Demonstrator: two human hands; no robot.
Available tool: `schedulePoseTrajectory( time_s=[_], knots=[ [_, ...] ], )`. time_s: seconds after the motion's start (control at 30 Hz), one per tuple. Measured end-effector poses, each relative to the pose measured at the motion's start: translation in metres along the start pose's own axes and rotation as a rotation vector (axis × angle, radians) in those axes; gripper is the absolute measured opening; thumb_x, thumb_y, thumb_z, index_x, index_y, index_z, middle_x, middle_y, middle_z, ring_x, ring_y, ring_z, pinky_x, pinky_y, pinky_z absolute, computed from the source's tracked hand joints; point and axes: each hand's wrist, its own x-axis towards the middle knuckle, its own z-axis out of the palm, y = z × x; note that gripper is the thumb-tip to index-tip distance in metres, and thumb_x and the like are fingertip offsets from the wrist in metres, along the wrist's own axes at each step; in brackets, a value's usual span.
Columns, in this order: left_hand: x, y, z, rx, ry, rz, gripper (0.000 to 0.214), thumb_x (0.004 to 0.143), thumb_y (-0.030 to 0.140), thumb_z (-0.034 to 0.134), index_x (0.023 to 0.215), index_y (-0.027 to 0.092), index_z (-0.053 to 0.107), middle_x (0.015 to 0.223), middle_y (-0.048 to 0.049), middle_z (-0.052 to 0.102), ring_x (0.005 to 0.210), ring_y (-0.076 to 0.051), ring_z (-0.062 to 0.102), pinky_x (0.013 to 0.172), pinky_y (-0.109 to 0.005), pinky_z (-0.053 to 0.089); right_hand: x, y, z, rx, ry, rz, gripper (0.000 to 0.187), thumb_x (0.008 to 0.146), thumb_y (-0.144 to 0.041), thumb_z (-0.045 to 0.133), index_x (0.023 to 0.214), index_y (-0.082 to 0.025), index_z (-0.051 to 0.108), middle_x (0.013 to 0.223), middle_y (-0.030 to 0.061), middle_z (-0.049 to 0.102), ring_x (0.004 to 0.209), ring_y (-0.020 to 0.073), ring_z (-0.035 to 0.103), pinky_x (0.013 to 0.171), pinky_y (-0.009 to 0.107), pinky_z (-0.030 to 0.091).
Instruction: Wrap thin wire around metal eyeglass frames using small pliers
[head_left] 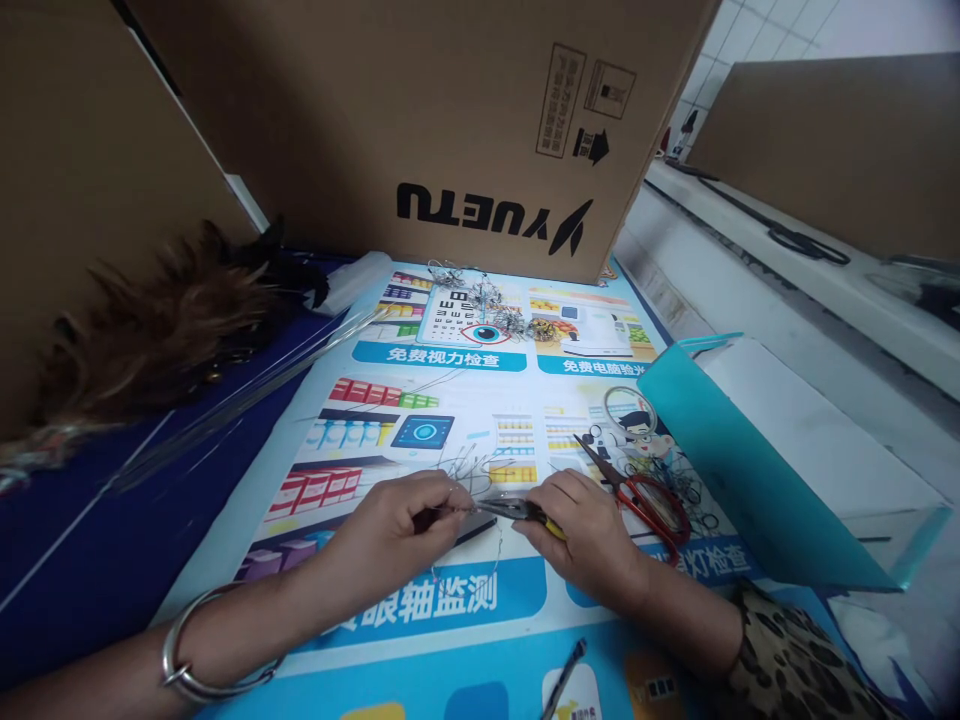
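Huge YUETU cardboard box (pixel 450 130) sits way past the fingers, with a glossy eye-clinic poster (pixel 450 600) right under them. Right hand (pixel 592 530) is wrapped tight round yellow-handled pliers (pixel 517 510). Left hand (pixel 397 525) fingertips pinch a thin, kinky silver wire (pixel 474 468) at the pliers' nose. Red scissors (pixel 637 492) lie just right of the right fingers.

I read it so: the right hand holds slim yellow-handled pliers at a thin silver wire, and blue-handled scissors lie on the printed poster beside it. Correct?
Not fully. In the head view the metal scissors have red handles, not blue. The rest stands: the right hand holds the slim yellow-handled pliers at the thin silver wire, and the scissors lie on the printed poster beside it.
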Motion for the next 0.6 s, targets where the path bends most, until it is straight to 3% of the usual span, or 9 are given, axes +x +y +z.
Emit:
schedulePoseTrajectory(
  time_s=[0.37, 0.6],
  knots=[
    [0.0019, -0.0054, 0.0008, -0.269, -0.076, -0.209, 0.023, 0.079, 0.035, 0.051, 0.083, 0.016, 0.063, 0.066, 0.0001, 0.056, 0.057, -0.011, 0.045, 0.050, -0.020, 0.034, -0.0006, -0.0017, 0.0003, 0.009, 0.006, 0.024, 0.022, 0.085, -0.038, 0.051, 0.087, -0.018, 0.058, 0.080, 0.0057, 0.058, 0.079, 0.0174, 0.052, 0.068, 0.027, 0.040],
    [0.0024, -0.0052, 0.0050, -0.238, -0.065, -0.165, 0.017, 0.076, 0.032, 0.053, 0.073, 0.016, 0.059, 0.061, 0.0031, 0.050, 0.054, -0.010, 0.041, 0.049, -0.020, 0.031, -0.0008, -0.0037, 0.0005, 0.026, -0.006, 0.027, 0.022, 0.085, -0.039, 0.051, 0.086, -0.018, 0.058, 0.079, 0.0051, 0.058, 0.078, 0.0168, 0.052, 0.067, 0.027, 0.039]
  ],
)
